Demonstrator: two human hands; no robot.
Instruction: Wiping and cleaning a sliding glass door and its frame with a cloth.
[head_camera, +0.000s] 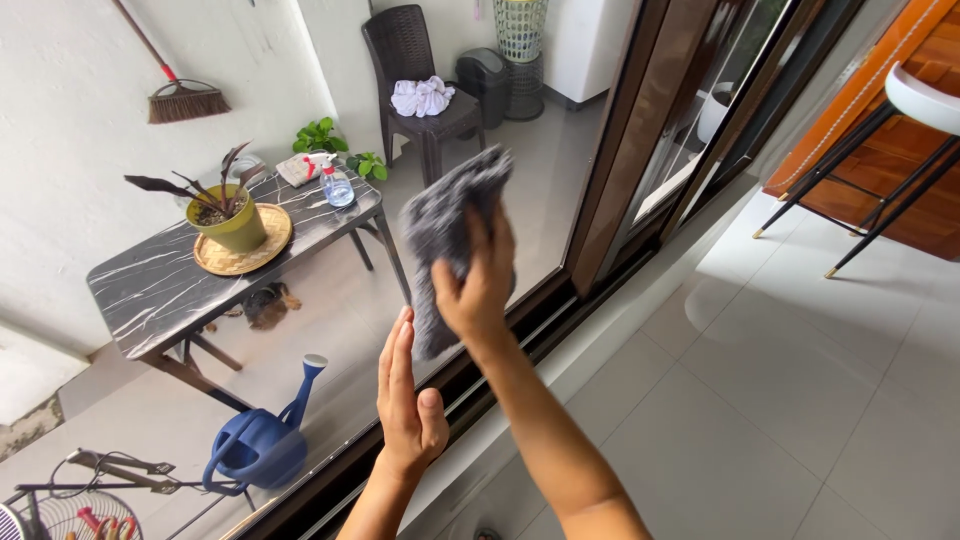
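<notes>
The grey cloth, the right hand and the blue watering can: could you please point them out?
grey cloth (440, 215), head view, upper folded part.
right hand (478, 290), head view, back of hand.
blue watering can (255, 450), head view, body.

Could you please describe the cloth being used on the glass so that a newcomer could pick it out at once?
Start at the big sliding glass door. Pressed against the pane under the right hand is the grey cloth. It is dark, fuzzy and crumpled, unlike the white cloth lying on the chair outside.
</notes>
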